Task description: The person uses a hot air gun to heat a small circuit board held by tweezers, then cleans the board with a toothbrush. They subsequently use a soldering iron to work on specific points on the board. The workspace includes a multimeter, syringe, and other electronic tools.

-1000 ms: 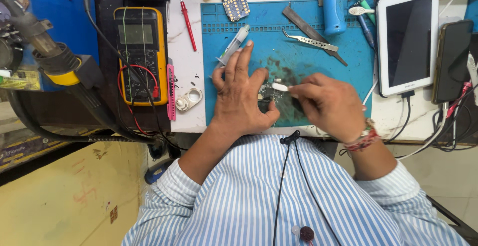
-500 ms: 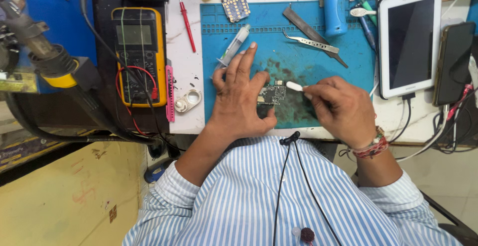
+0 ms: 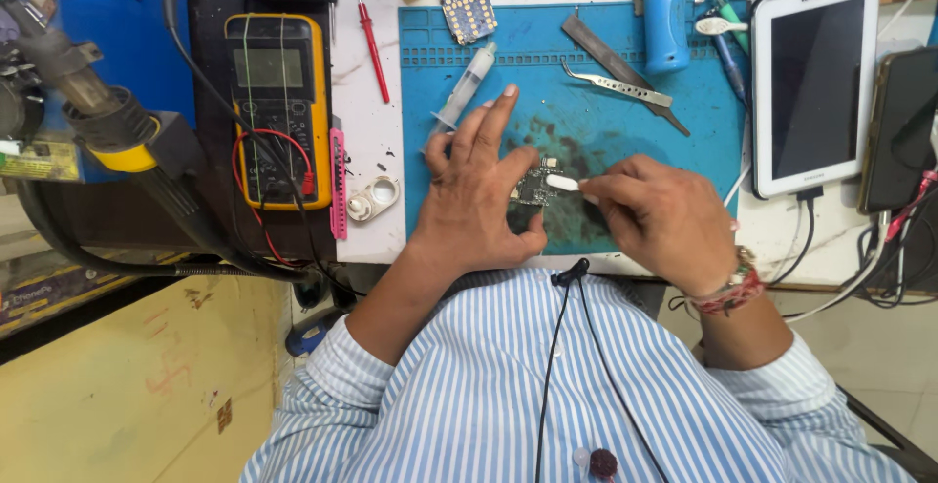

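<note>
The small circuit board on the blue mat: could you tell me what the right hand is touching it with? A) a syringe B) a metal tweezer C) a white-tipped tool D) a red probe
C: the right hand holds a white-tipped tool whose tip meets the circuit board, which the left hand steadies; the tweezer, syringe and red probe lie untouched further up the bench.

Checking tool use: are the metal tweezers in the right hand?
No. The right hand holds a small white-tipped tool against the circuit board, while the metal tweezers lie untouched on the blue mat.
</note>
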